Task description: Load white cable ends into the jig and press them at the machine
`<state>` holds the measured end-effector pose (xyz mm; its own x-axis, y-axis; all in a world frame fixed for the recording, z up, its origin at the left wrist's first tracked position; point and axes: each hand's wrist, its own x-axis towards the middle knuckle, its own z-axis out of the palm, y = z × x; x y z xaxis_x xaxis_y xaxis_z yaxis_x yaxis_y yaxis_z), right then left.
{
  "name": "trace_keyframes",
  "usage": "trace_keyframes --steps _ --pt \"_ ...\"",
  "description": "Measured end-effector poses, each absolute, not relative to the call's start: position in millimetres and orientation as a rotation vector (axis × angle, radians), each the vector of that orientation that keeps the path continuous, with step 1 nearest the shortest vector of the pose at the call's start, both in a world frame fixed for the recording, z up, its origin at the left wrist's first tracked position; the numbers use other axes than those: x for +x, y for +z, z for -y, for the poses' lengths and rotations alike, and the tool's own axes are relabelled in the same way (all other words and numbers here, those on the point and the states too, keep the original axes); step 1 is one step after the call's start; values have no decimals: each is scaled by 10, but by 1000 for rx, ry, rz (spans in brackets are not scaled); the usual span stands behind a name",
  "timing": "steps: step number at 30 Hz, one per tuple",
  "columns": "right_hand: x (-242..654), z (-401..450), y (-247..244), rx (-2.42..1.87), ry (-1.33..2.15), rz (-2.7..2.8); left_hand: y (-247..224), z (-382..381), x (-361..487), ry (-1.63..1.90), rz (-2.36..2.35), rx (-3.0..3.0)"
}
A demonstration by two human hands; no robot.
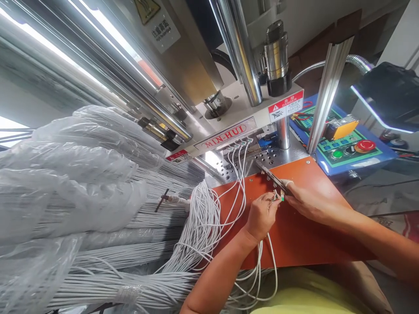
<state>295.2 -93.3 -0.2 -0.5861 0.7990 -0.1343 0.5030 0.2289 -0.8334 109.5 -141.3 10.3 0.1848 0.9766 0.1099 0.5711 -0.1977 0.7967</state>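
My right hand point(299, 198) grips a narrow dark metal bar point(272, 178) above the orange worktop, its far end pointing to the press. Small metal pieces stick out along the bar's near side. My left hand point(262, 216) is closed in a pinch on a cable end at the bar's near end; a small green part point(282, 198) shows beside its fingertips. White cables point(272, 253) hang below my left hand over the worktop's front edge. In the press, several cable ends point(240, 145) sit in a row under the MIN-HUI plate point(225, 136).
A thick bundle of white cables point(203, 209) lies left of the orange worktop point(314, 235). Plastic-wrapped cable bundles point(65, 174) fill the left side. Steel columns point(237, 48) rise from the press. At the right are a control panel point(348, 141) with a red button and a lamp point(389, 96).
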Motion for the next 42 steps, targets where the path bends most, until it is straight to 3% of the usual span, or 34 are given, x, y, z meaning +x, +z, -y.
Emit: trace_keyframes --steps 6,10,20,42 --pt "2960 885 122 -1231 1370 2230 245 1380 1054 854 -1423 1613" --pt "2889 909 79 -1243 1246 2232 266 1389 1021 855 -1400 1429" --pt "2891 947 -5 -1254 1174 2218 293 1361 883 1174 -1585 1210" --pt "2929 930 -46 -1226 1216 2204 125 1234 905 838 -1640 2004"
